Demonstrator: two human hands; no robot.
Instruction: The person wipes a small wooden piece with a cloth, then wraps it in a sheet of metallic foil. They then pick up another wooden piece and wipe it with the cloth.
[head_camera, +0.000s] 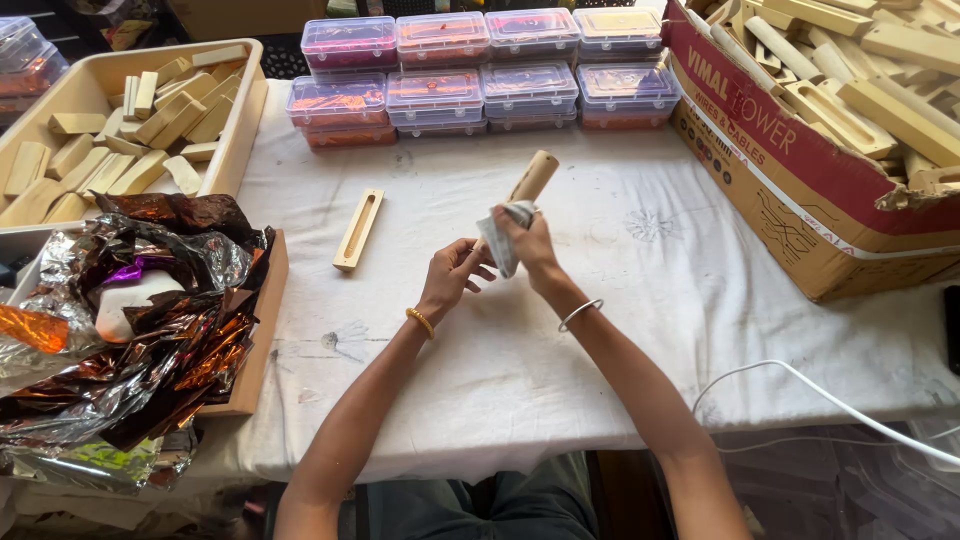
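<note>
My right hand (528, 247) grips a light wooden stick-shaped piece (532, 178) together with a small grey cloth (505, 232) wrapped around its lower part. The piece points up and away from me. My left hand (452, 274) is just beside it, fingers curled and touching the near end of the piece. A flat slotted wooden piece (358, 229) lies on the white tablecloth (560, 340) to the left of my hands.
A tray of wooden blocks (120, 120) stands at far left, crumpled shiny foil (130, 320) in front of it. Several clear plastic boxes (480, 70) line the back. A cardboard box of wooden pieces (820, 130) sits at right. A white cable (830, 400) crosses the near right.
</note>
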